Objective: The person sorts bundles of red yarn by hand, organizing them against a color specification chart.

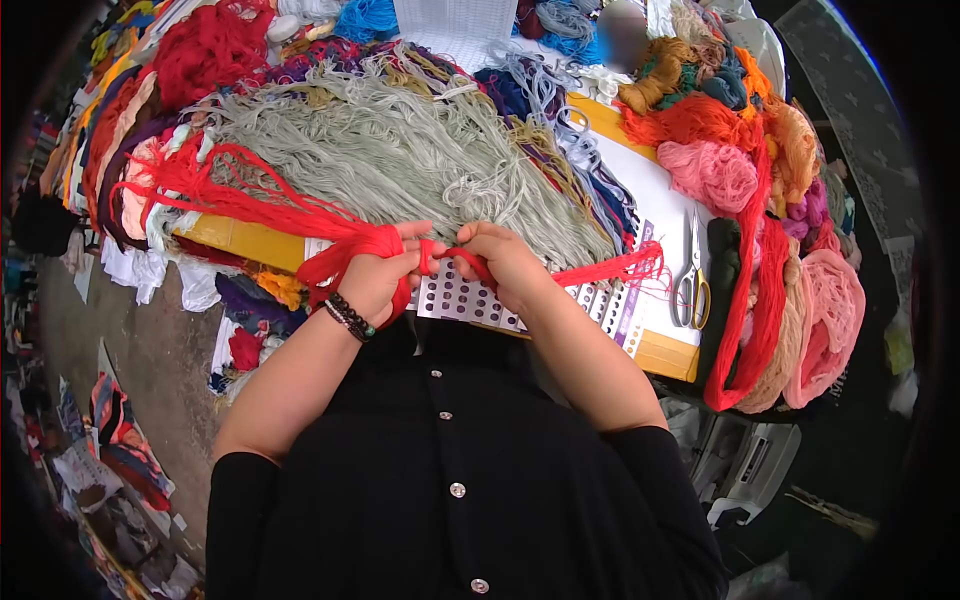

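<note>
My left hand (385, 270) has a hank of red thread (345, 243) wrapped around it, the fingers closed on the strands. Long red strands trail from it to the left across the pile. Close by on the right, my right hand (492, 262) pinches a twisted part of the same red thread, and a loose tail runs out to the right with frayed ends. Just beyond both hands lies a wide spread of grey-green thread (400, 150). A white card with rows of holes (455, 292) sits under my hands at the table's near edge.
Scissors (691, 280) with grey and yellow handles lie at right on a white surface. Red, pink and beige hanks (830, 320) hang over the table's right edge. Coloured thread bundles (215, 50) are heaped at the back left. A yellow edge (240, 240) borders the work surface.
</note>
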Demonstrator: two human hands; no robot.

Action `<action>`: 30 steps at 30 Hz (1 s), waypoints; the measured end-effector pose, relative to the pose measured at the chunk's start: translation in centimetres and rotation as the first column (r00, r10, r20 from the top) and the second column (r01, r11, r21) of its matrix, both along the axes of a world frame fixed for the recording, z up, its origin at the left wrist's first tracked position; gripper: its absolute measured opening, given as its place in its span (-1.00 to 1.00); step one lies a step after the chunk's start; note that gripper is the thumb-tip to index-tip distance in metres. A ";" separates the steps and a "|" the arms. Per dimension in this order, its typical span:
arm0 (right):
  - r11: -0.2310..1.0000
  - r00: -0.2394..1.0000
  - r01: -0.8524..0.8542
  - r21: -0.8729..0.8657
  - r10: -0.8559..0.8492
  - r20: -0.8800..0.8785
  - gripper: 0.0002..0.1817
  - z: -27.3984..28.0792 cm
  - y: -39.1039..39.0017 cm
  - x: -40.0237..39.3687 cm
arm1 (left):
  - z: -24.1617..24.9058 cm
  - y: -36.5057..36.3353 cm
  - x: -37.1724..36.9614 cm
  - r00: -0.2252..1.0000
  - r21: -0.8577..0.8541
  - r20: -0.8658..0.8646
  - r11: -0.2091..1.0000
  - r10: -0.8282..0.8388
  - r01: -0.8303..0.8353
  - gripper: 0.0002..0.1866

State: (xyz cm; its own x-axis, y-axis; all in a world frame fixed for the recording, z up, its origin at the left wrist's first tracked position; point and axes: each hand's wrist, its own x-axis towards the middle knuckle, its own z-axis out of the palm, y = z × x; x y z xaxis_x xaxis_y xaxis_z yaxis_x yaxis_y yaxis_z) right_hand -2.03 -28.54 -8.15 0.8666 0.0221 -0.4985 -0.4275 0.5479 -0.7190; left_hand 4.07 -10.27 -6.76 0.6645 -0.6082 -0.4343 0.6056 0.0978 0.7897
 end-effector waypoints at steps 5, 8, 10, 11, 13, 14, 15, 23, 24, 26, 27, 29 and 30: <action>1.000 0.999 -0.006 0.024 0.005 0.042 -0.88 0.0 -0.2 0.0 | -1.3 -0.6 0.5 0.974 0.089 0.185 0.989 -0.133 0.118 -0.48; 0.999 1.000 -0.008 -0.036 0.007 -0.021 -0.88 -0.3 0.3 0.3 | -2.4 -0.6 0.2 0.908 0.132 0.347 0.971 -0.234 0.199 -0.61; 0.969 0.996 -0.089 -0.232 0.080 -0.049 -0.86 0.1 0.8 0.5 | -1.3 0.1 0.7 0.869 0.399 0.422 0.914 -0.258 0.078 -0.66; 0.893 0.986 -0.169 -0.417 0.146 -0.086 -0.84 0.2 1.1 0.6 | -1.3 0.7 1.3 0.920 0.367 0.363 0.930 -0.145 0.002 -0.67; 0.837 0.978 -0.208 -0.505 0.183 -0.099 -0.79 -0.3 1.3 0.9 | -0.8 2.3 2.8 0.984 0.225 0.160 0.968 0.078 -0.113 -0.70; 0.820 0.973 -0.229 -0.524 0.197 -0.117 -0.78 -0.5 1.3 1.1 | -0.9 3.8 4.0 0.986 0.160 0.134 0.980 0.100 -0.121 -0.71; 0.802 0.969 -0.249 -0.543 0.208 -0.136 -0.76 -0.6 1.2 1.2 | -0.4 5.2 4.8 0.987 0.089 0.103 0.987 0.123 -0.132 -0.71; 0.721 0.955 -0.295 -0.627 0.250 -0.161 -0.75 -0.4 1.1 1.1 | 4.8 17.4 13.2 0.900 -0.343 0.157 0.877 0.406 -0.336 -0.59; 0.777 0.965 -0.262 -0.573 0.224 -0.137 -0.73 -0.5 1.2 1.1 | 5.8 17.6 13.4 0.823 -0.405 0.161 0.797 0.545 -0.448 -0.59; 0.749 0.965 -0.262 -0.608 0.216 -0.150 -0.74 -0.5 1.5 0.9 | 6.3 17.4 13.2 0.758 -0.269 0.177 0.772 0.628 -0.576 -0.64; 0.716 0.964 -0.267 -0.645 0.210 -0.166 -0.74 -0.4 1.6 0.9 | 5.4 18.1 13.1 0.817 -0.183 0.139 0.825 0.560 -0.534 -0.66; 0.631 0.973 -0.110 -0.768 0.226 0.046 -0.79 -2.0 2.4 0.1 | 5.0 15.6 8.5 0.916 -0.071 0.180 0.934 0.358 -0.350 -0.68; 0.659 0.969 -0.091 -0.747 0.232 0.087 -0.79 0.4 3.3 -0.6 | 6.7 12.7 5.0 0.890 0.069 0.338 0.935 0.306 -0.347 -0.69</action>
State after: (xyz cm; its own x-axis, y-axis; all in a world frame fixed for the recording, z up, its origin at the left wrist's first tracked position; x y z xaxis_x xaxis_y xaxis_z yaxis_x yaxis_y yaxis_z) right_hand -2.59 -25.19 -7.79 0.9526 -0.1407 -0.2699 -0.2981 -0.2531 -0.9204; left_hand 9.09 2.42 -0.08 0.9308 -0.2881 -0.2249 0.2720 0.1353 0.9527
